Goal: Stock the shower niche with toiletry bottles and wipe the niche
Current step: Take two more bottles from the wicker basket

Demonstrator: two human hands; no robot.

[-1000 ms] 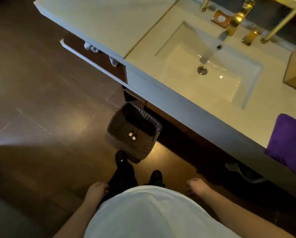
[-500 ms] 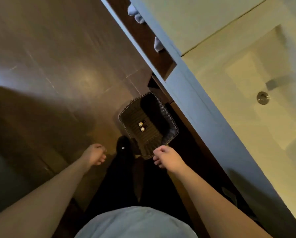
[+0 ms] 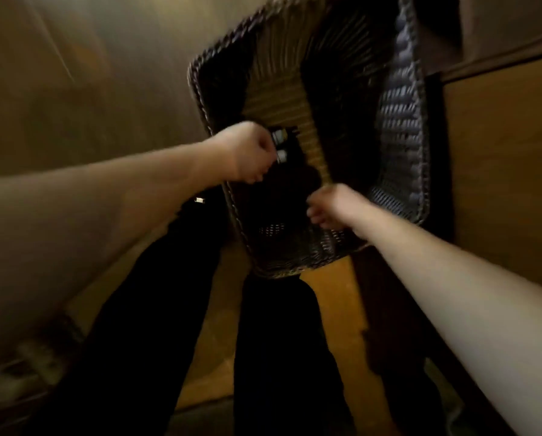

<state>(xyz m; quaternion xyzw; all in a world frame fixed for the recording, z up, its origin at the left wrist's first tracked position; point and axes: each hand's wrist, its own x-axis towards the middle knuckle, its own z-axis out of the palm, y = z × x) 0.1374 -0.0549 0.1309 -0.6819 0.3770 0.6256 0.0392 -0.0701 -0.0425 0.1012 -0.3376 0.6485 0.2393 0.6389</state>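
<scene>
Two bottles [image 3: 280, 146] are lying side by side on the floor of the basket [image 3: 401, 127], caps pointing toward the near-left wall; their dark bodies are merging with the shadow, so only the pale caps are reading clearly.

Item: left hand [image 3: 247, 152]. It is reaching over the basket's left rim, fingers curled inward, knuckles up, sitting right against the two caps. Whether it is actually gripping either bottle cannot be told (the fingertips are hidden under the hand and the frame is blurred).

Item: right hand [image 3: 329, 207]. It is hovering over the near wall of the basket, fingers bent and loosely spread, holding nothing that is showing. Whether it is touching the weave cannot be told.

Item: niche. It is not appearing in this view; stocking and wiping are both not yet done, so the task is judged to be at its opening step, fetching the bottles.

Handling notes, offered as judgement:
- The caps are the only well-lit part, but the bodies are likely giving the surer hold; closing the fingers round the body of a bottle is looking safer than pinching a cap.
- The bottles are lying touching each other, so lifting one may be rolling the other; taking one in each hand is avoiding that.
- The right hand is well placed for steadying the basket, which is probably light and apt to slide on the smooth floor [image 3: 74, 89].
</scene>
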